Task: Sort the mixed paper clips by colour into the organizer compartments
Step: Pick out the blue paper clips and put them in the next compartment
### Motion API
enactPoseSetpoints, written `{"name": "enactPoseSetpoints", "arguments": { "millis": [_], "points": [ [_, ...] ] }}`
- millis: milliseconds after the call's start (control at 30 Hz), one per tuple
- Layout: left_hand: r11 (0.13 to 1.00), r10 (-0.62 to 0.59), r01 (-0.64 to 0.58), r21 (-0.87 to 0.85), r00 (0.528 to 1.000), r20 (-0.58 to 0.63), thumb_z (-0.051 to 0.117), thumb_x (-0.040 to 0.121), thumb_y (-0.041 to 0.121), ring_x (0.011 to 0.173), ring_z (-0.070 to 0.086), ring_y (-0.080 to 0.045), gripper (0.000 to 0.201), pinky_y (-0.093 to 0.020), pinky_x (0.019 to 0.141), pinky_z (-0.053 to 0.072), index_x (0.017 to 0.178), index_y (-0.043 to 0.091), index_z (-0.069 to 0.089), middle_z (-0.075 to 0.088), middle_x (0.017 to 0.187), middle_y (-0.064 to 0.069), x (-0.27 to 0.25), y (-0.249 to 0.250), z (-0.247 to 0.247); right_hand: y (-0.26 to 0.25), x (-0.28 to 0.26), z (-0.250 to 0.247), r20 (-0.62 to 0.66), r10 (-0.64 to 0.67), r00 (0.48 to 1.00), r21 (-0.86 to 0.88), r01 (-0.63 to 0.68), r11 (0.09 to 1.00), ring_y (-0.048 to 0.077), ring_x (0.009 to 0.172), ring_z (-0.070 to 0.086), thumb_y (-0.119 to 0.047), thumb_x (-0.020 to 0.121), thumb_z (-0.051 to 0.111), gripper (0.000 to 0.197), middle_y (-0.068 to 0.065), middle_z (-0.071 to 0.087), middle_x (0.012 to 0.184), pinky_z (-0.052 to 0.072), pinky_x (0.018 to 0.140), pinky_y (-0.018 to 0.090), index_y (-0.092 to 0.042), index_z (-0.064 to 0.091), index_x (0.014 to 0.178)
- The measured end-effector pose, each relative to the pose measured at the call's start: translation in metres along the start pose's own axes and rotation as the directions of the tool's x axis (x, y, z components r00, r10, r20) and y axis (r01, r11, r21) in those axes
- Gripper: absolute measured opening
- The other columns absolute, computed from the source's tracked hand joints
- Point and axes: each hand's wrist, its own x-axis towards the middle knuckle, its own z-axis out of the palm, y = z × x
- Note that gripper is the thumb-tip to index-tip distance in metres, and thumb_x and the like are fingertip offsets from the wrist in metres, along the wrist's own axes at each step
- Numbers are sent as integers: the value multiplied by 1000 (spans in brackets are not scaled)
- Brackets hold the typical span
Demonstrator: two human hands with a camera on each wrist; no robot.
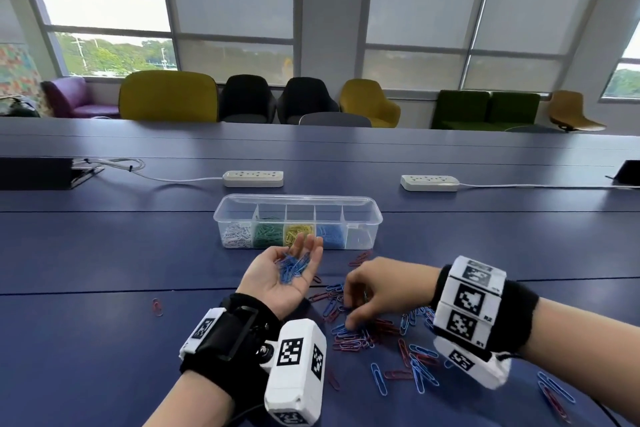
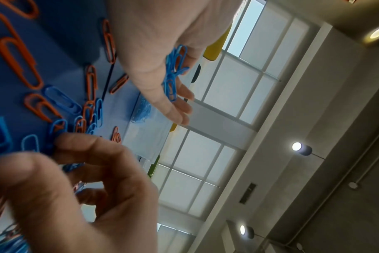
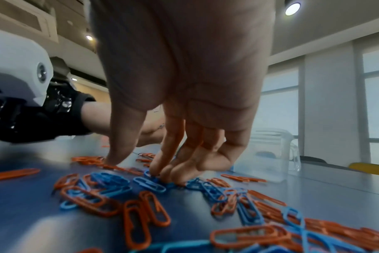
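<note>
- Loose paper clips [image 1: 417,369], blue and red mixed, are lying scattered on the blue table [image 1: 104,340] across the lower right of the head view; the right wrist view is showing them close up as blue and orange-red.
- One red clip [image 1: 157,307] is lying alone at lower left, well apart from the pile.
- The right hand [image 1: 375,291] is reaching down into the pile just right of centre, its fingers [image 3: 162,164] curled with the tips pressing on blue clips on the table; whether it is actually pinching one, I cannot tell.
- The left hand [image 1: 282,274] is sitting palm up just left of it at centre frame, fingers relaxed and slightly cupped, carrying a small heap of blue clips [image 1: 292,267] in the palm.
- In the left wrist view the same blue heap is showing against the palm at upper centre.
- Just beyond the left fingertips, the clear organizer [image 1: 375,218] is standing on the table at centre, with five compartments in a row.
- From left to right they are holding white clips [image 1: 237,235], green clips [image 1: 268,234], yellow clips [image 1: 298,232] and blue clips; the rightmost is looking clear.
- Farther back, two white power strips [image 1: 252,179] are lying on the table.
- Along the top of the frame, chairs [image 1: 169,96] are lining the windows.
</note>
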Motion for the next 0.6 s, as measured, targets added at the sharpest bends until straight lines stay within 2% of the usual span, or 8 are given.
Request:
{"name": "enactPoseSetpoints", "arguments": {
  "millis": [100,167,233,300,367,433,600],
  "points": [
    [1000,2,-2,26,1000,-9,30,93,7,59,69,-30,34,-43,62,56,78,-1,59,66,68,-16,0,-1,-2,-4,5,5,-11,13,1000,-14,-13,1000,12,83,54,-41,74,75,43,3,65,101,44,74,24,-13,62,104],
    [999,2,-1,45,1000,-14,30,94,8,59,69,-29,34,-41,60,57,78,-1,59,66,69,-16,0,-3,-3,-5,6,6,-30,-8,1000,-36,7,999,11,79,53,-34,76,75,39,3,66,101,42,68,20,-12,61,106],
    [998,3,-2,60,1000,-20,31,94,8,59,69,-29,33,-40,58,57,79,-1,59,66,70,-16,-1,-4,-3,-4,4,6,-52,-23,998,-19,22,1000,7,69,50,-26,78,74,35,2,64,96,39,60,15,-13,59,106],
    [998,6,-5,67,1000,-26,31,94,7,58,69,-28,32,-40,58,57,79,-1,59,66,69,-16,-1,-4,-3,-3,2,6,-76,-25,997,13,27,1000,0,62,46,-23,76,76,34,-3,57,91,36,56,10,-15,56,103],
    [998,6,-4,67,1000,-26,32,94,7,58,69,-28,32,-40,59,57,79,-1,59,66,68,-15,0,-4,-3,-3,1,8,-90,-17,996,26,19,999,3,64,47,-24,75,77,34,-3,56,90,37,58,11,-15,56,100],
    [998,7,-5,70,1000,-25,32,94,7,57,69,-28,32,-40,59,57,80,-1,59,66,68,-15,-1,-4,-2,-2,2,10,-92,-4,996,34,7,999,9,71,52,-24,76,76,32,2,63,92,40,61,12,-10,61,101],
    [998,14,-13,64,1000,-22,32,93,7,57,69,-28,31,-41,59,56,81,-1,59,66,68,-16,-2,-5,-3,-5,5,10,-96,-26,995,27,29,999,13,78,60,-21,81,72,24,9,71,97,45,74,17,-7,68,100]
  ]
}}
